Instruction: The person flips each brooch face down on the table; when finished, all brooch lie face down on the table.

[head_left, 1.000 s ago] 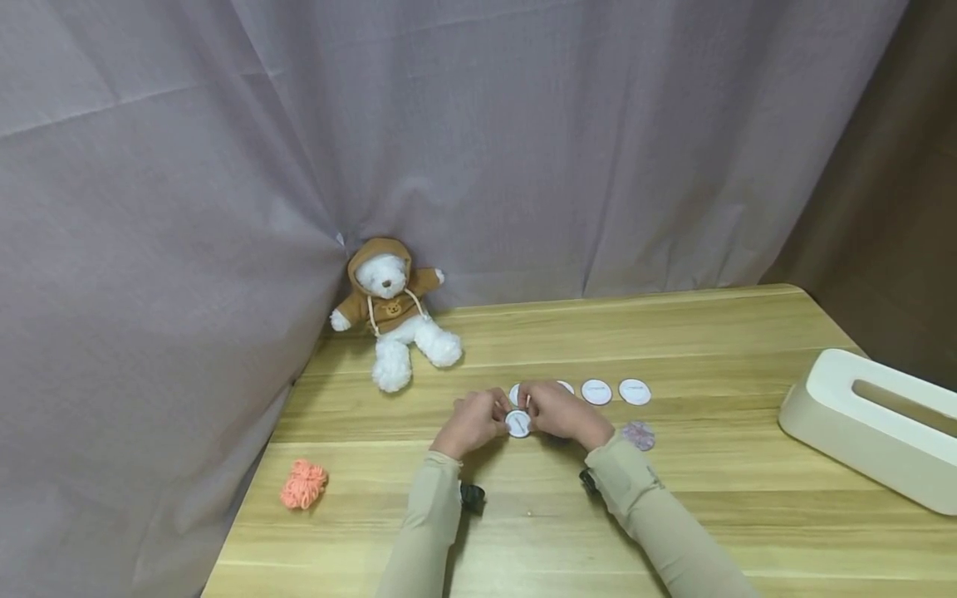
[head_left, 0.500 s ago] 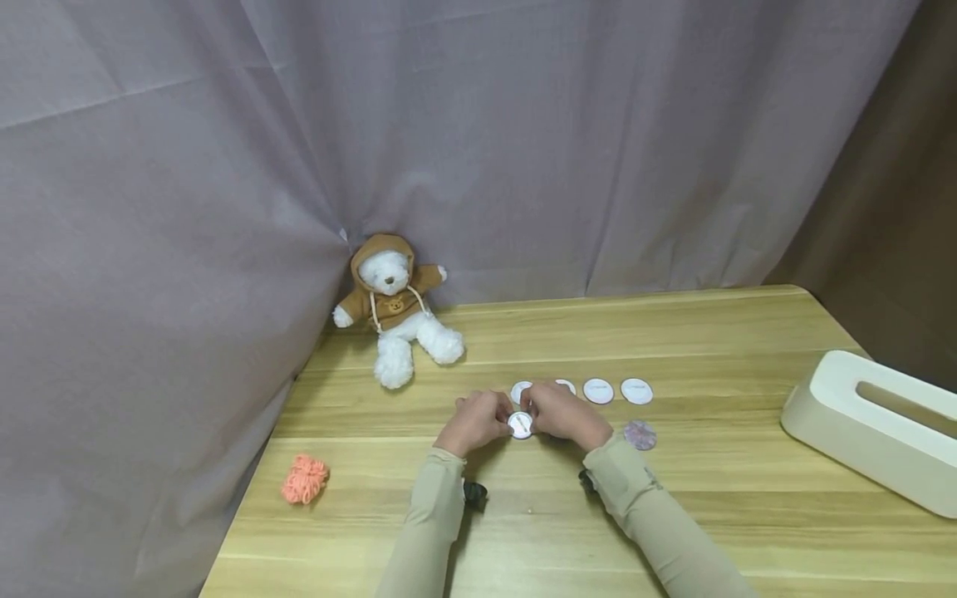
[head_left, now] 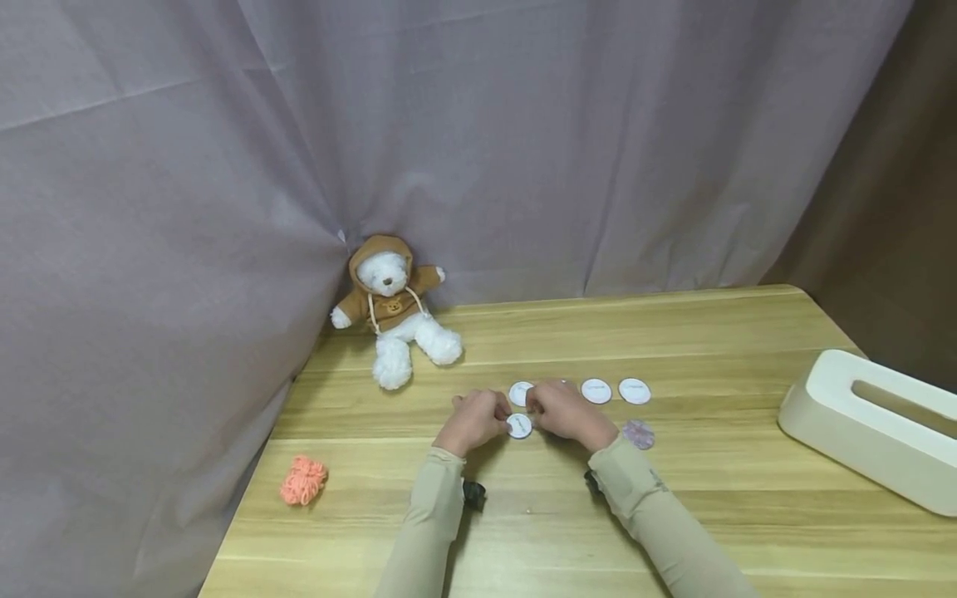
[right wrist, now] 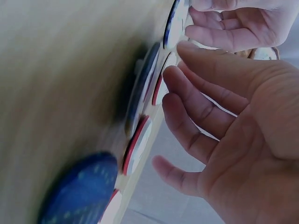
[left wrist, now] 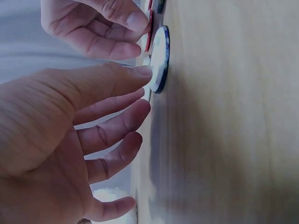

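Note:
Between my hands a round pin badge [head_left: 519, 426] lies on the table with its white back up; its dark rim shows in the left wrist view. My left hand [head_left: 474, 422] touches that badge's near edge with the thumb, the other fingers loosely bent. On the other side my right hand [head_left: 566, 413] has its fingers relaxed, with nothing held, the thumb close to the badge [right wrist: 175, 23]. Beneath my right hand lies another dark-rimmed badge [right wrist: 142, 88], hidden in the head view. Red-rimmed badges [right wrist: 137, 144] form a row behind, white sides up.
A purplish patterned badge [head_left: 639, 434] lies right of my right hand. Further right stands a cream slotted box [head_left: 875, 423]. Coral yarn [head_left: 303, 480] lies at the left. A white teddy bear [head_left: 392, 307] in a brown hoodie sits at the back, before a grey curtain [head_left: 486, 149].
My right fingers have let go of the middle badge's edge and moved slightly right. The left hand stays beside it. The badge has turned a little.

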A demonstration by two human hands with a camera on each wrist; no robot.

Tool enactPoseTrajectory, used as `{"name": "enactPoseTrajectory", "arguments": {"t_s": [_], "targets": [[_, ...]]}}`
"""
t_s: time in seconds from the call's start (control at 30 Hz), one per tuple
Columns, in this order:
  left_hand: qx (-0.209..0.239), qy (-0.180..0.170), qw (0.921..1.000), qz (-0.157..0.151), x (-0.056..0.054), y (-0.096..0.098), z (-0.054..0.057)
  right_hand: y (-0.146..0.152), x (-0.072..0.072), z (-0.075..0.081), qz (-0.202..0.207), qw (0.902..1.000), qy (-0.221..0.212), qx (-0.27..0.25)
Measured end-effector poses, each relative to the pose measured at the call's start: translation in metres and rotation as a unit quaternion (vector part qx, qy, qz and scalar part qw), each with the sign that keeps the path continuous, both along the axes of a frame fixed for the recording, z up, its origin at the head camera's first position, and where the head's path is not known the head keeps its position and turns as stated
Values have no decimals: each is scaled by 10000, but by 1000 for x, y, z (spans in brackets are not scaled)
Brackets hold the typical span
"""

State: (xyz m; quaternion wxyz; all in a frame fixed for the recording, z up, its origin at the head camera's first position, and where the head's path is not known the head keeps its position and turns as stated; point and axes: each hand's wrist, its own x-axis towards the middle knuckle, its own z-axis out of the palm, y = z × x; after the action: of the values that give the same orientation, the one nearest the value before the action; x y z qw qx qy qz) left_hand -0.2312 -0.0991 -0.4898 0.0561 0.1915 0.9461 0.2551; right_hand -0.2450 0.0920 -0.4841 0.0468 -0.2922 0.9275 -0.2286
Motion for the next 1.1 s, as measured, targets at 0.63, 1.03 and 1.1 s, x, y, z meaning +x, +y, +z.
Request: {"name": "enactPoseTrajectory", "arguments": {"t_s": [0.63,1.03,1.1], "targets": [[185,473,9987,-100,-1,17,0,25,8,4,-127,9993,-29,-354],[288,517,9971,-469,0,31,-1,47,17,5,-64,9989,339,-315],[150,551,9969,-538,0,35,0,48,17,6,-51,9991,330,-263]]}}
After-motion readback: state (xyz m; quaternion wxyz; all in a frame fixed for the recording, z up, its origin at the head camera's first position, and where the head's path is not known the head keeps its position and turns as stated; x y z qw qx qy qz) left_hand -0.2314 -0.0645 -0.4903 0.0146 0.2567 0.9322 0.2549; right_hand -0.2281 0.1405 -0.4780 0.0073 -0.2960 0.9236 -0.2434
